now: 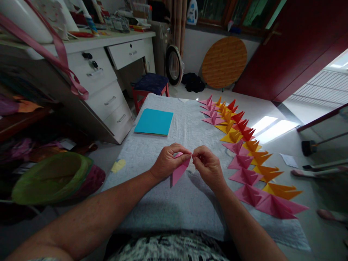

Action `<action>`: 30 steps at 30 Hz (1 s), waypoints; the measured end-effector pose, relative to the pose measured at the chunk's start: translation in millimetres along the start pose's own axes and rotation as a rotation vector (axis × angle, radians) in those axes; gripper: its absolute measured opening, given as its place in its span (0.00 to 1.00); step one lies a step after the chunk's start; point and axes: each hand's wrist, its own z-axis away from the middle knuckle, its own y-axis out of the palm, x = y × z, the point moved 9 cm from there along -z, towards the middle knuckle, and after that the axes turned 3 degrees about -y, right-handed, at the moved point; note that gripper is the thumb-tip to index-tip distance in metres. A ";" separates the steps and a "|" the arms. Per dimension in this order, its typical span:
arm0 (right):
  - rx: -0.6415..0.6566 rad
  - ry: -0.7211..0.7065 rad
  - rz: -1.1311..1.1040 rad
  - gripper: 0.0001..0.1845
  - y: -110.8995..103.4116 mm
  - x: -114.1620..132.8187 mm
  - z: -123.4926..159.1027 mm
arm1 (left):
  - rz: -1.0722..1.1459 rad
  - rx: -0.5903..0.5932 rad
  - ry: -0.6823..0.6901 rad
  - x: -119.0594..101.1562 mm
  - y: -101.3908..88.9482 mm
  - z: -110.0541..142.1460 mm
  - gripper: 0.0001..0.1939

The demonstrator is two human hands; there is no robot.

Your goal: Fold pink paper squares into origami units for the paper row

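A folded piece of pink origami paper (180, 172) is held above the cloth-covered table (152, 203). My left hand (170, 159) grips it between thumb and fingers along its upper edge. At the paper's right tip, the thumb and fingers of my right hand (207, 163) are pinched together; the tip is partly hidden by the fingertips. A stack of blue square paper (153, 121) lies beyond my left hand. To the right stand rows of folded paper cranes, among them a pink crane (247, 176), a yellow crane (266, 173) and a red crane (248, 132).
A white desk with drawers (95, 83) stands at the left, with a stool (150, 84) beside it. A green-lined bin (51, 177) is at the lower left. Farther back are a washing machine's open door (174, 66) and a round wooden board (224, 62).
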 end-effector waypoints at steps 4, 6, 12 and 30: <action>-0.005 0.001 0.039 0.04 -0.2 2.0 -1.0 | -0.009 0.011 0.001 -0.5 0.9 0.4 0.05; -0.012 -0.004 0.051 0.04 -0.6 3.5 -1.4 | -0.011 0.017 -0.002 -0.2 1.5 0.8 0.05; -0.010 0.032 0.037 0.03 0.6 1.4 -1.0 | -0.001 0.019 -0.001 1.6 2.1 1.2 0.04; 0.013 0.042 0.025 0.03 3.9 -1.5 -0.6 | 0.028 -0.009 -0.061 3.6 0.5 0.9 0.05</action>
